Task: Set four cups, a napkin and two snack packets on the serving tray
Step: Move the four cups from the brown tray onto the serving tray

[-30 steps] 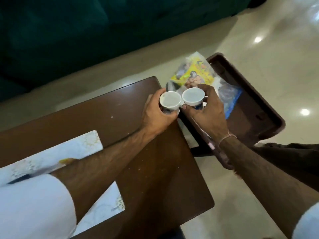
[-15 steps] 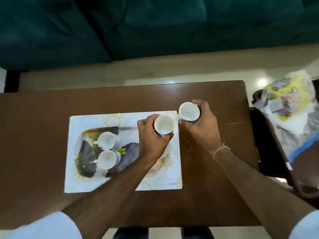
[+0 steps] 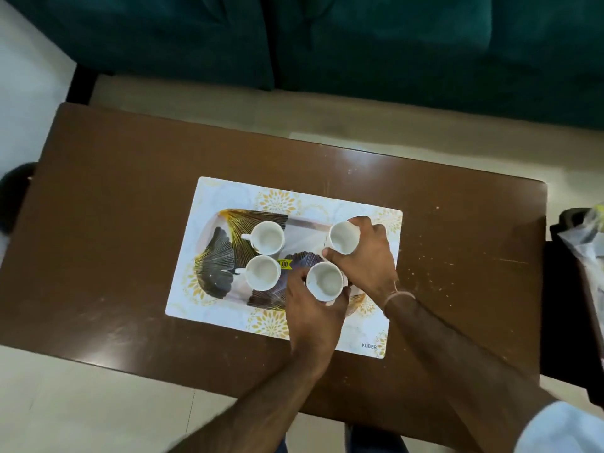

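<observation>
The serving tray [image 3: 219, 253], patterned with dark and gold leaves, lies on a white placemat [image 3: 228, 194] in the middle of the brown table. Two empty white cups stand on its left half: one at the back [image 3: 267, 237], one in front [image 3: 262, 272]. My left hand [image 3: 313, 318] is wrapped around a third white cup [image 3: 325, 281] over the tray's right front. My right hand [image 3: 366, 259] grips a fourth white cup [image 3: 343, 237] over the tray's right back. The snack packets [image 3: 588, 237] show only at the right frame edge.
The brown table [image 3: 114, 223] has bare wood on both sides of the placemat. A dark green sofa [image 3: 359, 44] runs along the far side. A dark side table [image 3: 562, 322] carries the packets at the right. A black object [image 3: 16, 188] sits on the floor at the left.
Both hands have carried their cups leftward from the side table, across the brown table, and down over the right half of the tray. The view has swung to centre on the tray.
</observation>
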Available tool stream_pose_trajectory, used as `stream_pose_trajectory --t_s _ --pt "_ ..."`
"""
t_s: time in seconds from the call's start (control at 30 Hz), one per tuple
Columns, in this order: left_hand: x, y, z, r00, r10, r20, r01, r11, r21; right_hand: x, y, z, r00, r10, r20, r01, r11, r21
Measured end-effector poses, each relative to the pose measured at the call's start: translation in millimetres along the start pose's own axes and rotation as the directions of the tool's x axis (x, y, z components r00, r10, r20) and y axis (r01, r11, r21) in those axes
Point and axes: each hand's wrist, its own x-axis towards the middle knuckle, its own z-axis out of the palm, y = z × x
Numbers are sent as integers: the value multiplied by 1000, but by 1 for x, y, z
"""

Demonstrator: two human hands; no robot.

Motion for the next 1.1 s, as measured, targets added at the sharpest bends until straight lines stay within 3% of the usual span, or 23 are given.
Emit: stream_pose_trajectory --t_s 0.1,0.2,0.4,0.47,0.57,0.7,0.8,0.93,1.1 --pt "0 -11 4 997 -59 -49 59 998 1 -4 -8 17 1000 11 0 -11 994 -112" --pt "7 -17 8 970 -213 -114 214 977 -5 -7 -16 33 998 55 -24 -58 986 -157" --pt "17 -5 16 821 -560 -112 544 827 -145 -14 -31 49 988 144 -62 -152 976 -154" --pt "18 -1 18 788 -608 -97 585 788 -191 -15 -31 50 987 158 -31 -161 975 -151" --pt "17 -4 17 806 -583 -104 541 795 -273 -13 -29 40 982 188 5 -185 969 -163" --pt "15 -10 3 779 -623 -63 576 752 -319 -1 -25 20 997 -13 -72 -12 937 -349" --pt "17 -10 -3 703 -709 -47 664 679 -314 16 -22 12 982 -182 46 179 825 -537" --pt "25 -6 -5 569 -823 -5 764 530 -368 30 -25 12 957 -256 138 284 719 -635" --pt "27 -3 -7 497 -860 114 767 374 -522 34 -26 19 952 -273 140 298 716 -631"
